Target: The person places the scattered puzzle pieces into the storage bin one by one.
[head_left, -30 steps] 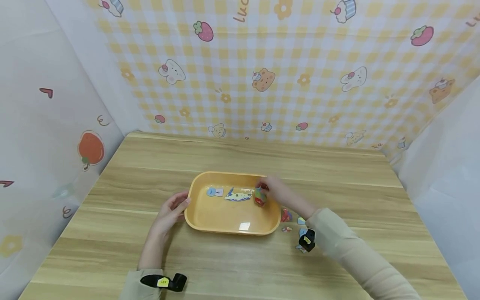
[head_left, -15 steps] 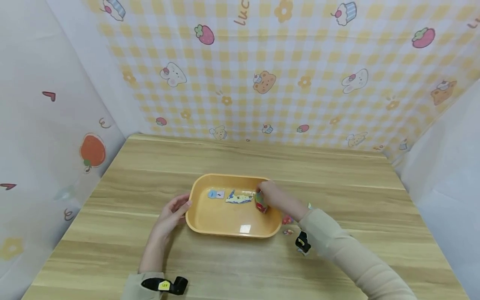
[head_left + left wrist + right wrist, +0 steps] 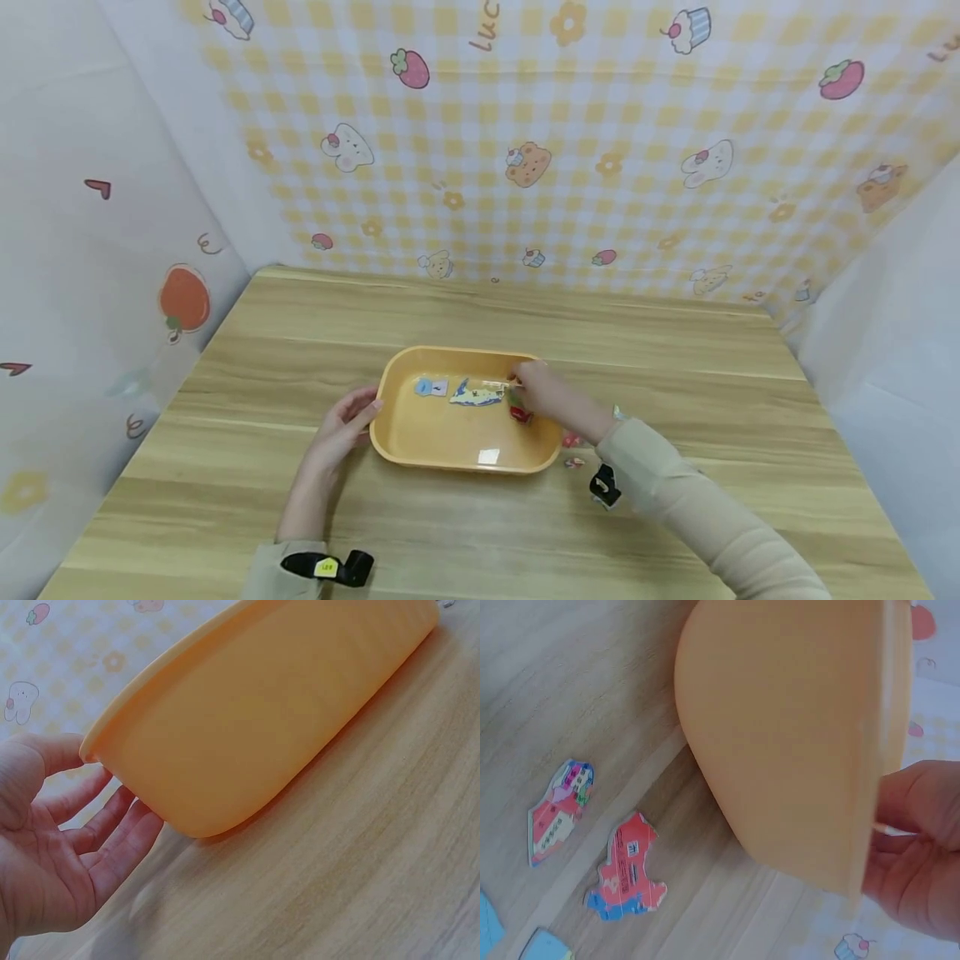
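A shallow orange plastic tray stands on the table. My left hand holds its left end, with the thumb at the rim and fingers against the outer wall, as the left wrist view shows. Over the right end reaches my right hand, pinching a red and green puzzle piece low inside the tray; the fingers hide part of it. Left of this piece lie a yellow and blue puzzle piece and a small light-blue and white one. In the right wrist view the tray wall hides the fingertips.
On the table to the tray's right lie a red puzzle piece, a smaller red and white one and light-blue ones, partly under my right forearm. A patterned cloth rises behind the table.
My right hand has moved slightly lower into the tray with the red and green puzzle piece, and now covers more of it. The left hand stays at the tray's end.
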The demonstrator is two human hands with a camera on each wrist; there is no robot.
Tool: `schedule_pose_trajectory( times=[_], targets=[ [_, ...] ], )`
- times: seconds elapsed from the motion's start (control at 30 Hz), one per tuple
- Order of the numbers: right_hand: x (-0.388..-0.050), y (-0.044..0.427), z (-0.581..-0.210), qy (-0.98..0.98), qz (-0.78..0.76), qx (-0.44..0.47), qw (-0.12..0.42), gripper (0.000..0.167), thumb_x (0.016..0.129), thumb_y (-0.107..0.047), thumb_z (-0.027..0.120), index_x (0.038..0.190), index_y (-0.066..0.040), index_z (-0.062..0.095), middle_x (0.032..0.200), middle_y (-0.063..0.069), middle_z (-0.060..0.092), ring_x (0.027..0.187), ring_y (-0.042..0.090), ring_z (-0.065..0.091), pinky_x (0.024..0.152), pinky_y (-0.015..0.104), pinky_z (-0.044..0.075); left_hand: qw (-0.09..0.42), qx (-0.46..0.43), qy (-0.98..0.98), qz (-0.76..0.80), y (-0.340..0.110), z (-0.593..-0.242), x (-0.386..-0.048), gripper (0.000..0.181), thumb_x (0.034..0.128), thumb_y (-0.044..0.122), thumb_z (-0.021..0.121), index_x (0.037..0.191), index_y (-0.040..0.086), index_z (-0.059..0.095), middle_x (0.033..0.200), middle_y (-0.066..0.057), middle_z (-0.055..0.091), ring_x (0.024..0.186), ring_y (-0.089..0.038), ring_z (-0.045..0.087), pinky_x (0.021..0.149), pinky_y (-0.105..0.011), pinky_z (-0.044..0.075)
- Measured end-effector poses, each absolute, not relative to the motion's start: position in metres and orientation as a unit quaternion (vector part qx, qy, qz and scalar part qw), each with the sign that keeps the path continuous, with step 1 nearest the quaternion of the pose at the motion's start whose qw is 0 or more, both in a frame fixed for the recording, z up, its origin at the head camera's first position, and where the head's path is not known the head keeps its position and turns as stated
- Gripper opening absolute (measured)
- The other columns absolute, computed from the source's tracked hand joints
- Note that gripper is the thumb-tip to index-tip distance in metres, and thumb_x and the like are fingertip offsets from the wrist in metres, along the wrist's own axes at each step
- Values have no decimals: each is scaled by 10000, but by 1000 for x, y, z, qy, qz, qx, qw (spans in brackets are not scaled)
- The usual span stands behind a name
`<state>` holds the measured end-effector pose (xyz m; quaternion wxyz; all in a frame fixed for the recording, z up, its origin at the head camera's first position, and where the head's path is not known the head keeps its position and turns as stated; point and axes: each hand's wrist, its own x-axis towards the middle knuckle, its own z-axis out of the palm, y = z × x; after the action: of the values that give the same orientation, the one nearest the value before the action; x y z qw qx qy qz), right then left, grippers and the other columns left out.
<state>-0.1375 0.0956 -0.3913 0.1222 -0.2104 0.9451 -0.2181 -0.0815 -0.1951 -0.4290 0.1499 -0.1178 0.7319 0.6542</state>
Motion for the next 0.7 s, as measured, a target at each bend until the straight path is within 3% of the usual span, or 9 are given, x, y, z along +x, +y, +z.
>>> schedule_pose_trajectory(
  times=[0.13,0.27,0.47,0.7],
  targets=[
    [-135,101,-384,934,-263,-229,74,173,824,26,599,995,24,625,925,146,618,840,240,609,720,278,532,149,-114,733,654,-196,-428,-82,497,933,282,514,1352,52,377,1367,-156,413,931,1,522,768,-207,491],
    [-134,110,-377,933,-275,-231,27,173,846,-12,595,1017,4,617,962,132,615,879,247,611,741,304,536,149,-105,735,653,-196,-427,-82,515,931,297,515,1356,46,369,1374,-165,405,931,7,525,772,-209,493],
    [-133,130,-376,927,-312,-208,24,219,882,-71,572,1078,26,586,1022,178,601,939,293,570,770,376,519,156,-104,739,647,-198,-427,-80,529,936,320,501,1371,62,349,1392,-158,396,973,-31,528,783,-211,491],
    [-129,165,-384,925,-335,-178,17,230,868,-33,574,1071,74,561,989,222,601,893,324,580,741,400,522,158,-107,742,643,-197,-428,-78,561,929,357,504,1379,67,338,1397,-148,390,962,-14,518,775,-202,487]
  ],
)
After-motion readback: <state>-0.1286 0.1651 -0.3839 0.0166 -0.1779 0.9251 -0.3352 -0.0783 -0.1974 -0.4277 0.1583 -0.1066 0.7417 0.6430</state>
